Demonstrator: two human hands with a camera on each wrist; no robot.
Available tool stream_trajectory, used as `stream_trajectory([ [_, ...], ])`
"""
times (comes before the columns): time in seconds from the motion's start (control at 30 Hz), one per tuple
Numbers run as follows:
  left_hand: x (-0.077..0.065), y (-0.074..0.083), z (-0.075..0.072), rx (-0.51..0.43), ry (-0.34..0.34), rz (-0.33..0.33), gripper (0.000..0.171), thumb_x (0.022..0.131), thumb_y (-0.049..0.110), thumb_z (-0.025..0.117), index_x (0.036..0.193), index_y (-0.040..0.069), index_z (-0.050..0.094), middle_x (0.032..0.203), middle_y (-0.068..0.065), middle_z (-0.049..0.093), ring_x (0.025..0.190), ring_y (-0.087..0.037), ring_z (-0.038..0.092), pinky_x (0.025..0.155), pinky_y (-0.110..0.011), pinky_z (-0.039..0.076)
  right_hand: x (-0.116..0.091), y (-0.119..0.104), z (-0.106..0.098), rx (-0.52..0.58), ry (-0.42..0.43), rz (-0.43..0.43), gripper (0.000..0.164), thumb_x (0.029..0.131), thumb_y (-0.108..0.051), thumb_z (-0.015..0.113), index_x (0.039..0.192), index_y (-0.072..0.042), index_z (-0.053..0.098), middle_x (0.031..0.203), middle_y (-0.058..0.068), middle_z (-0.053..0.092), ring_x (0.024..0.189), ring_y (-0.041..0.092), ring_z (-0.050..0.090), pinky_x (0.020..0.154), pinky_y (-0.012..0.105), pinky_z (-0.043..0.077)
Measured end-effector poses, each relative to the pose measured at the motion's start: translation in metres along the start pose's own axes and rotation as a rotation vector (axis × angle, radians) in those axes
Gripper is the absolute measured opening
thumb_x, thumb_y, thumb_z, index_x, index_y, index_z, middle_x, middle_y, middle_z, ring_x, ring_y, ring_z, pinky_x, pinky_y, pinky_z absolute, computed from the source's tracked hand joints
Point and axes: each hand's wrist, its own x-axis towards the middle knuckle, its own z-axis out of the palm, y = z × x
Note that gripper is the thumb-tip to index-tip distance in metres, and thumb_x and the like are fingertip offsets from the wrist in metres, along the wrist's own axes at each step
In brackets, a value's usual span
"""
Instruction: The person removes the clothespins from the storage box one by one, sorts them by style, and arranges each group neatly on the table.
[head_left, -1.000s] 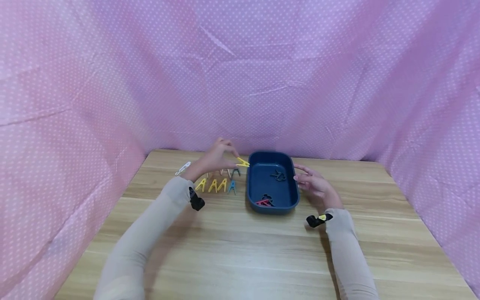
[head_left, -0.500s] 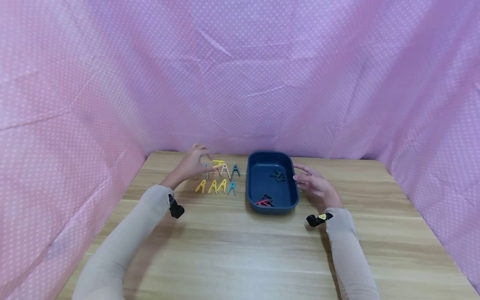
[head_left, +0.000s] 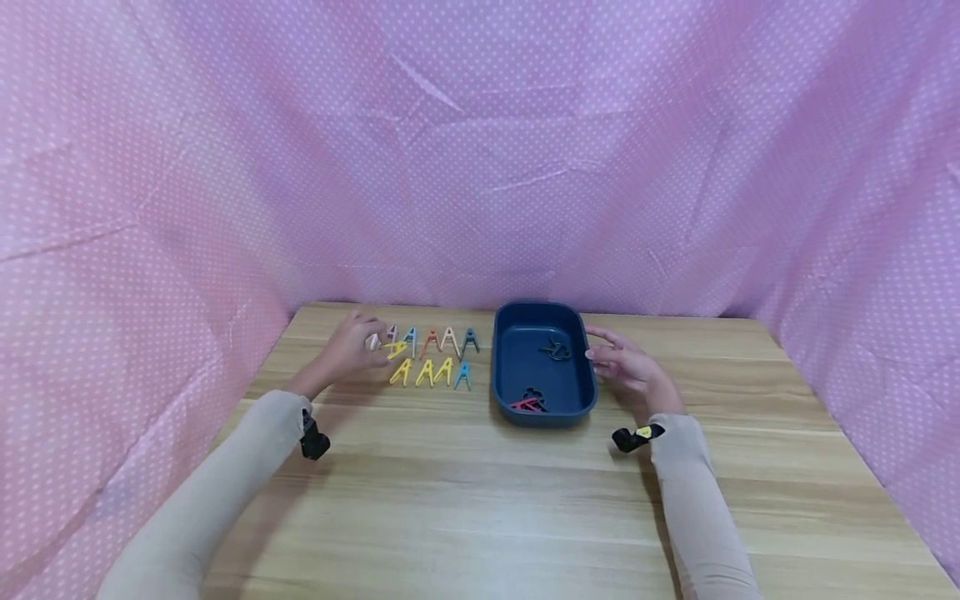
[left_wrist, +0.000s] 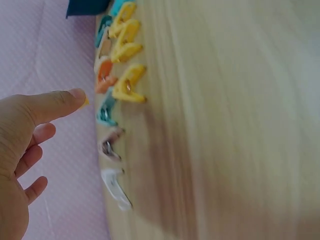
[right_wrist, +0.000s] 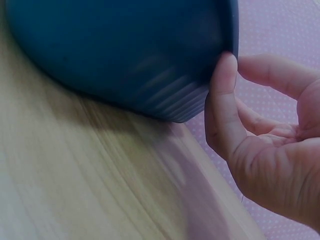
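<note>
In the head view my left hand [head_left: 351, 343] pinches a yellow clothespin [head_left: 396, 349] between thumb and fingers, over the left end of the clothespin rows. Only a sliver of that clothespin shows past the thumb in the left wrist view. A white clothespin [left_wrist: 116, 189] and a greyish-mauve clothespin [left_wrist: 112, 145] lie nearest below the hand there. At the right side of the dark blue bin [head_left: 545, 420], my right hand [head_left: 628, 367] rests its thumb and fingertips against the outer wall by the rim, as the right wrist view also shows.
The back row continues with light blue, orange [head_left: 430, 340], beige and dark green [head_left: 470, 339] clothespins. In front lie three yellow ones and a blue clothespin [head_left: 462, 375]. Inside the bin are red clothespins [head_left: 528, 405] and dark pieces [head_left: 556, 349]. A pink dotted curtain [head_left: 480, 167] hangs behind the table.
My left hand has carried the yellow clothespin leftward, from beside the bin's left rim across the back row to its left end. My right hand stays at the bin.
</note>
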Motion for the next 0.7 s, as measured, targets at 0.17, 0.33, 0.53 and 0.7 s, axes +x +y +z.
stream_trajectory([
  [0.17, -0.012, -0.011, 0.0, -0.005, -0.004, 0.009, 0.029, 0.07, 0.008, 0.09, 0.088, 0.002, 0.068, 0.113, -0.021, 0.068, 0.115, -0.044, 0.054, 0.102, -0.062, 0.038, 0.0, 0.001, -0.002, 0.018, -0.016, -0.012, 0.051, 0.103, 0.006, 0.044, 0.151, -0.009, 0.033, 0.099, -0.005, 0.073, 0.091, 0.005, 0.069, 0.084, 0.021, 0.057],
  [0.33, -0.019, -0.017, 0.0, -0.008, -0.028, -0.011, 0.027, 0.072, 0.008, 0.089, 0.091, 0.001, 0.071, 0.117, -0.022, 0.067, 0.117, -0.042, 0.051, 0.105, -0.061, 0.036, 0.0, 0.001, -0.001, 0.033, -0.014, -0.008, 0.051, 0.103, 0.006, 0.045, 0.15, -0.009, 0.033, 0.099, -0.004, 0.073, 0.091, 0.005, 0.069, 0.084, 0.022, 0.057],
  [0.53, -0.024, -0.02, 0.001, -0.018, -0.049, -0.064, 0.028, 0.072, 0.01, 0.089, 0.092, 0.003, 0.071, 0.114, -0.019, 0.066, 0.115, -0.039, 0.051, 0.104, -0.06, 0.036, 0.0, 0.001, 0.0, 0.037, -0.008, -0.007, 0.054, 0.103, 0.009, 0.044, 0.153, -0.004, 0.029, 0.096, -0.002, 0.073, 0.086, 0.006, 0.07, 0.08, 0.022, 0.058],
  [0.7, -0.028, -0.021, 0.003, -0.019, -0.076, -0.115, 0.027, 0.074, 0.012, 0.088, 0.093, 0.004, 0.071, 0.12, -0.02, 0.065, 0.12, -0.041, 0.048, 0.107, -0.062, 0.034, 0.0, 0.0, 0.001, 0.026, -0.004, -0.003, 0.056, 0.103, 0.008, 0.044, 0.155, -0.004, 0.025, 0.096, -0.003, 0.073, 0.087, 0.006, 0.07, 0.08, 0.022, 0.058],
])
